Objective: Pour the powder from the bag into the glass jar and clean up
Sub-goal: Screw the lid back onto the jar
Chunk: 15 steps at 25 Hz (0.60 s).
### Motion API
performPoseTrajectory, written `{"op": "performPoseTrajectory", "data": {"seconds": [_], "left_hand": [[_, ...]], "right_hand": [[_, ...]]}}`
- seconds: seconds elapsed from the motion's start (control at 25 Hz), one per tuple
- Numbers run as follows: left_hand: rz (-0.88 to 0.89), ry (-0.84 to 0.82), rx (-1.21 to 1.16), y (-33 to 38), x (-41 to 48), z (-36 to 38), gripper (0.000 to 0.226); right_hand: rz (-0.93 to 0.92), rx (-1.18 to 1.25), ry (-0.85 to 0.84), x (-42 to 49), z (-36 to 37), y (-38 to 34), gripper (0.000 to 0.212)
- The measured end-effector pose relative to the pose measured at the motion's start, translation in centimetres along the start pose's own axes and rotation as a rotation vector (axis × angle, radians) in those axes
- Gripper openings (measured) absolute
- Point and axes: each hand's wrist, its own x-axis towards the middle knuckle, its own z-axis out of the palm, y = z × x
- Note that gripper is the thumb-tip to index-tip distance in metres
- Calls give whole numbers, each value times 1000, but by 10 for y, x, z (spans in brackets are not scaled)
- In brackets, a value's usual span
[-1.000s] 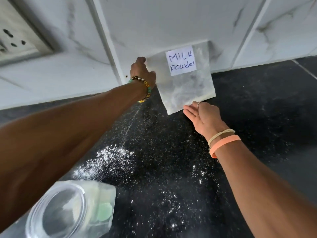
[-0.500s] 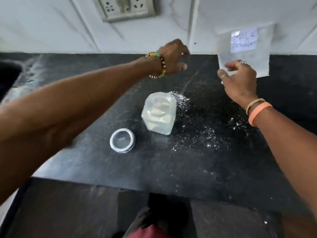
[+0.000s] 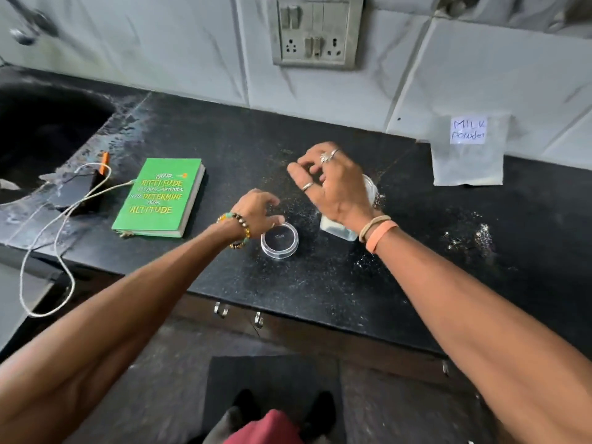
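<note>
The clear bag labelled "MILK powder" (image 3: 467, 155) leans upright against the tiled wall at the back right, and neither hand touches it. The glass jar (image 3: 340, 229) stands on the black counter (image 3: 224, 277), mostly hidden under my right hand (image 3: 333, 184), which hovers over it with fingers apart. The jar's clear round lid (image 3: 279, 240) lies flat on the counter to the jar's left. My left hand (image 3: 256, 209) is curled at the lid's far rim, its thumb touching the rim. Spilled white powder (image 3: 467, 238) is scattered around the jar and to its right.
A green book (image 3: 160, 197) lies left of the lid. Beyond the book sit a black charger (image 3: 77, 193) with a white cable and a dark sink (image 3: 41, 133). A switch and socket plate (image 3: 315, 30) is on the wall. The counter's front edge runs just below my forearms.
Both hands have drawn back from the bag at the wall. The left has come down to the lid and the right is now over the jar. The view has pulled back.
</note>
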Motion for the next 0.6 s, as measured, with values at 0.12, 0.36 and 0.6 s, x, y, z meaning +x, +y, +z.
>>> {"op": "performPoseTrajectory", "data": {"seconds": [0.12, 0.36, 0.6], "left_hand": [[27, -108, -2, -26, -5, 23, 64], [129, -183, 181, -35, -9, 51, 104], [143, -170, 248, -30, 0, 56, 117]], "right_hand": [[159, -70, -275, -26, 44, -10, 34], [477, -134, -419, -96, 69, -14, 49], [641, -134, 36, -126, 44, 6, 54]]}}
